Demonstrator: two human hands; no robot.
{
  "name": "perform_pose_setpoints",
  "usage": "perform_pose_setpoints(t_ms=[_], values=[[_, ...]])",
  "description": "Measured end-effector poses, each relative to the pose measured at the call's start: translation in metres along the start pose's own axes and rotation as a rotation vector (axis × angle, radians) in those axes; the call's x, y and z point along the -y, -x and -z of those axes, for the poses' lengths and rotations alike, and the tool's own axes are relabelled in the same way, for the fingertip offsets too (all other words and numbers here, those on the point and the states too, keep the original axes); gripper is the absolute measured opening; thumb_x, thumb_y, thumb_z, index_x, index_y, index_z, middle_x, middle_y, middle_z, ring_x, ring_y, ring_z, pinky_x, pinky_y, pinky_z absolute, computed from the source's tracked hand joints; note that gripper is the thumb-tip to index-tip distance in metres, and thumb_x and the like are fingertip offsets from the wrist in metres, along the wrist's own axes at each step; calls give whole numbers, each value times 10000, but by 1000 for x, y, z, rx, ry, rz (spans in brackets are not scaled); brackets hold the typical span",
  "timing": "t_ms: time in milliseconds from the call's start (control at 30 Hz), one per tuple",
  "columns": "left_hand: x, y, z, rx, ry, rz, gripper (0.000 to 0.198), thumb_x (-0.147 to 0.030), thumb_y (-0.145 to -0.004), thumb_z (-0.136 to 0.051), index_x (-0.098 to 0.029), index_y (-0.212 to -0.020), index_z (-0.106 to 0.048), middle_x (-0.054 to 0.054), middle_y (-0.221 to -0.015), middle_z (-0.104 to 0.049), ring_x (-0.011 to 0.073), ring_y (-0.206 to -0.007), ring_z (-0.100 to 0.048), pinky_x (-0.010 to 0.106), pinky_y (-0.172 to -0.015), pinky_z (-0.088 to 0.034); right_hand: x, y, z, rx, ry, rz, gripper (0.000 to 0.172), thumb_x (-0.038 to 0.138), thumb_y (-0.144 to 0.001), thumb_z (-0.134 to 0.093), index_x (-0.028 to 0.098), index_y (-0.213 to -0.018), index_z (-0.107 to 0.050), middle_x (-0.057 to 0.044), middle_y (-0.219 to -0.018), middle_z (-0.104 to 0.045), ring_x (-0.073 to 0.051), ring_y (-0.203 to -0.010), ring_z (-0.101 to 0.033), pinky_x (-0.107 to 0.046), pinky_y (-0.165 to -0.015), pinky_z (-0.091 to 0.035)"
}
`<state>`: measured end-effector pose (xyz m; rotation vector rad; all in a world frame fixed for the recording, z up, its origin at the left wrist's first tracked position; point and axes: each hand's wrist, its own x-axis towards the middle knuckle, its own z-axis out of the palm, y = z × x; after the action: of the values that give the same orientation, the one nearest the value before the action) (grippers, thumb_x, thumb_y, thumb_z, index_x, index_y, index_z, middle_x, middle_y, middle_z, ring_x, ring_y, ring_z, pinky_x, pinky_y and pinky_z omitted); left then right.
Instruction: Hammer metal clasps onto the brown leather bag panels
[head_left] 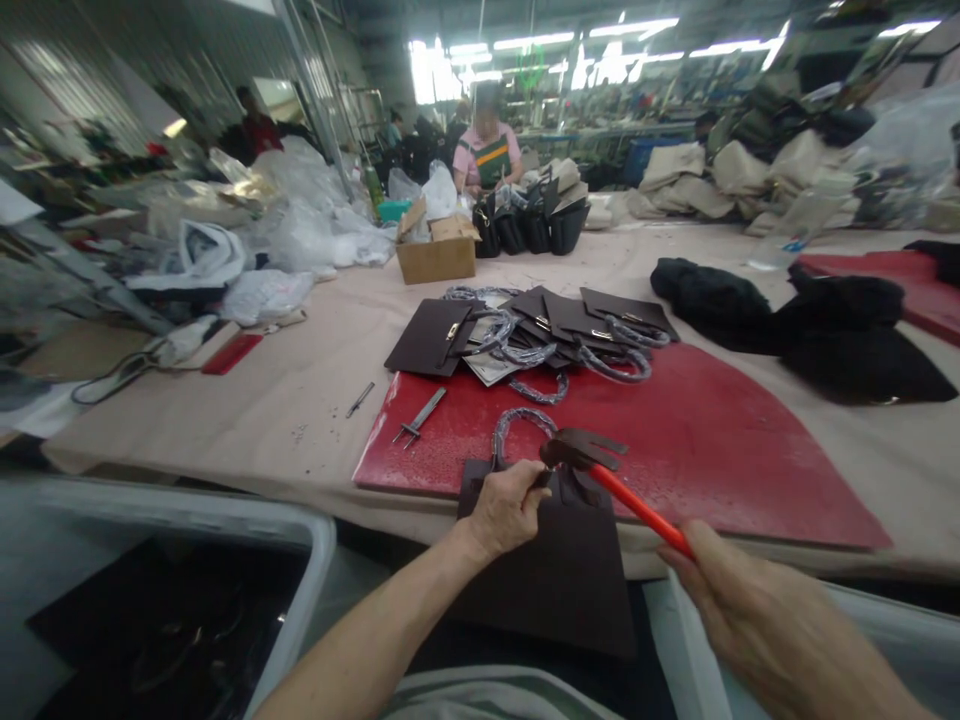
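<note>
My right hand [720, 570] is closed around the red handle of a claw hammer [637, 505], whose dark head lies just right of my left hand. My left hand [506, 508] is closed in a pinch at the top of a dark brown bag panel [555, 570]; what sits between its fingers is mostly hidden. A plastic-wrapped handle [517, 420] loops up from that panel onto the red board [720, 450]. The panel's lower part hangs over the table edge toward my lap.
Behind lie several brown panels [427, 335] with wrapped handles. A pronged punch [420, 418] rests on the board, a small metal rod [360, 400] left of it. Bins [322, 550] flank me. Black fabric pieces [862, 340] lie right, a cardboard box [436, 258] farther back. A person [487, 155] works opposite.
</note>
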<state>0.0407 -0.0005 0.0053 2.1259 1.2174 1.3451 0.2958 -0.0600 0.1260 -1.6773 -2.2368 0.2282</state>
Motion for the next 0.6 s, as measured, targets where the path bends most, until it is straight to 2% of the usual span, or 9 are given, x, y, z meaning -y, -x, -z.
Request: perform_pose_setpoints(t_ms=[100,233,300,333,433,500,600], values=[[1,1,-1,-10,6,8,116,-141,-875,-531,-193,-973,-569,51,-838,-662,192,-757,-678,286,-712,-564,-11,-9,-9,118,-94,-50,338,533,-934,-405,256,-769,-506,-8,-567,-523,-171,-463,-467,-305,-473,-275],[1,1,0,8,26,34,118,-134,-881,-526,-191,-975,-567,54,-851,-664,197,-776,-677,296,-731,-566,-34,-35,-27,239,-218,-193,379,484,-956,-304,251,-687,-438,-8,-554,-511,-177,-499,-507,-302,-512,-363],[1,2,0,3,26,39,116,-138,-884,-524,-193,-977,-566,54,-860,-667,199,-786,-678,305,-744,-570,-44,-49,-39,248,-125,-271,332,423,-952,-310,243,-717,-459,-29,-582,-541,-200,-537,-545,-317,-539,-382],[0,2,1,0,23,41,114,-143,-885,-527,-195,-979,-566,53,-861,-667,199,-790,-679,306,-749,-572,-47,-56,-45,211,-22,-272,303,388,-948,-323,228,-759,-496,-53,-625,-573,-221,-575,-570,-332,-558,-393],[1,1,2,5,28,54,119,-145,-879,-538,-201,-982,-565,52,-871,-671,199,-808,-685,305,-759,-575,-43,-70,-62,0,241,-81,308,312,-941,-360,143,-999,-611,-171,-943,-662,-306,-811,-625,-406,-666,-456],[1,1,2,15,41,74,128,-139,-875,-543,-201,-984,-568,56,-887,-676,200,-821,-685,309,-769,-575,-31,-75,-75,-121,205,103,351,315,-937,-415,124,-1156,-612,-196,-1158,-634,-333,-999,-608,-456,-787,-494],[-3,1,1,13,65,105,130,-140,-874,-536,-201,-979,-582,60,-899,-681,204,-836,-680,324,-791,-574,-6,-76,-100,-126,34,291,423,354,-905,-537,151,-1272,-590,-180,-1307,-580,-322,-1179,-557,-487,-951,-484]])
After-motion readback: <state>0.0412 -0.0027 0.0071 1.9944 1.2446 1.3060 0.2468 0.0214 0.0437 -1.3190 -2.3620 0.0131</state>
